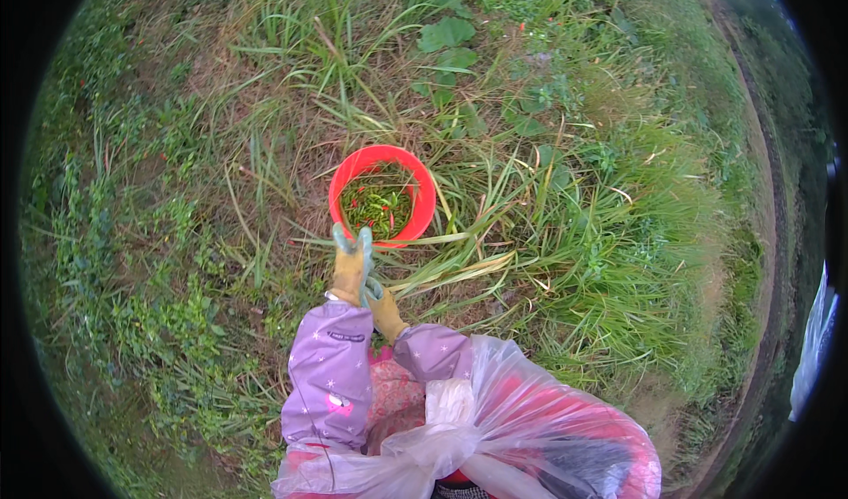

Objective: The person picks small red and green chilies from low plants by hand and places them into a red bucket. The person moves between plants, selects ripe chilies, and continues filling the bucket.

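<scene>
A red plastic bucket (424,201) stands on the grass ahead of me, holding many small green chili peppers (371,201) with a few red ones among them. My left hand (351,267), in a yellow and grey-green work glove, reaches up to the bucket's near rim. Two of its gloved fingertips point apart, and I see nothing between them. Just below and to the right is my right hand (386,308) in a matching glove, its fingers close against the left glove. Those fingers are partly hidden, so whether they hold anything is unclear.
Long grass blades (490,234) lean near the bucket's right side. Low leafy plants (172,320) grow on the left, and broad leaves (447,35) farther ahead. Clear plastic sheeting (530,406) wraps my body. A dirt track (772,234) curves along the right.
</scene>
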Demonstrator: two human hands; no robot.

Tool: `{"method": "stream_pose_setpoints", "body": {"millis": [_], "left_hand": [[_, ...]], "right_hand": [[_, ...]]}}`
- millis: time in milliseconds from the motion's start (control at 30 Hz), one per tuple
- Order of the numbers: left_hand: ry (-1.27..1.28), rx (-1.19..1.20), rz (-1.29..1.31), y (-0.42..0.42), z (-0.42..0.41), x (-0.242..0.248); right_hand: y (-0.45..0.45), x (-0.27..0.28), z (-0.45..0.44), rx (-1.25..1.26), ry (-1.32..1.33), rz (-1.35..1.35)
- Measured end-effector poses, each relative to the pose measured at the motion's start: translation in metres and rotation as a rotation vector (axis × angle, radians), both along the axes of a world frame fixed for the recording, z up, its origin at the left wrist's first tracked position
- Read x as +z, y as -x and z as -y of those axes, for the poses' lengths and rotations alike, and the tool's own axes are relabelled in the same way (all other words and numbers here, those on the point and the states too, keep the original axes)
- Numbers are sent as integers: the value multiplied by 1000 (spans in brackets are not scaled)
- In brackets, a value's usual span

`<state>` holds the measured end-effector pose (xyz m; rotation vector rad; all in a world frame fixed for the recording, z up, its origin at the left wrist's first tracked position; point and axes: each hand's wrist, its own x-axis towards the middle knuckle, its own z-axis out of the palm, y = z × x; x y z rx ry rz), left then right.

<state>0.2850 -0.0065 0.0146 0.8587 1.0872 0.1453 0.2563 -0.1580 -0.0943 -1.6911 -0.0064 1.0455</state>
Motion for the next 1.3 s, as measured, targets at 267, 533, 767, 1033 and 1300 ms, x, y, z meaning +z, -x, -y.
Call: {"method": "stream_pose_setpoints", "body": {"millis": [267, 533, 767, 1033, 1300], "left_hand": [[-528, -227, -241, 90, -5, -78], [-751, -288, -978, 196, -29, -67], [-538, 74, -937, 256, -16, -87], [-558, 81, -843, 268, -4, -101], [-534, -64, -877, 262, -13, -97]], "right_hand": [[-104, -57, 22, -450, -228, -489], [-146, -86, 16, -466, 81, -616], [-156, -96, 0, -683, 138, -777], [-177, -117, 25, -60, -45, -269], [-218, -17, 121, 136, 71, -49]]}}
